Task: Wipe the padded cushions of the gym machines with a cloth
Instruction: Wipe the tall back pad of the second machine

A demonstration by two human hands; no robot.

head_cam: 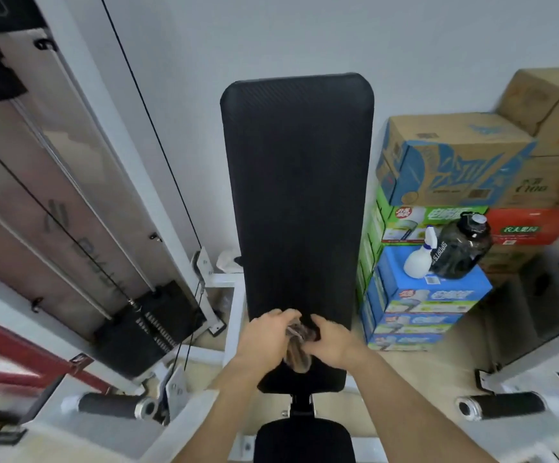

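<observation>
Right, both hands are meeting low on the long black back pad (296,195), and between them is sitting a bunched brownish cloth (299,349). The left hand (264,339) is coming in from the left with its fingers (281,317) curled over the top of the cloth, gripping it. The right hand (333,340) is coming in from the other side, its fingers (318,324) bent and pinching the cloth's right edge. The cloth is hanging down between the two hands in a crumpled twist, lying against the lower end of the pad; whether it is pressing flat on the padding, I cannot tell, the picture being a bit blurred there.

Below the pad, a smaller black seat cushion (303,442) is showing at the bottom edge, just apart from the pad's lower end. On either side, two black foam roller handles are sticking out, one on the left (111,405) and one on the right (505,406).

Over on the right, a stack of cardboard boxes (438,195) is standing against the white wall. A white spray bottle (420,259) is sitting on top of a blue box (431,299), and touching it on the right is a dark, see-through water jug (460,245) with "SPORTS" printed on it.

On the left, the machine's white frame (104,128) is running diagonally, with black cables and a black weight stack (151,329) sitting at its foot
</observation>
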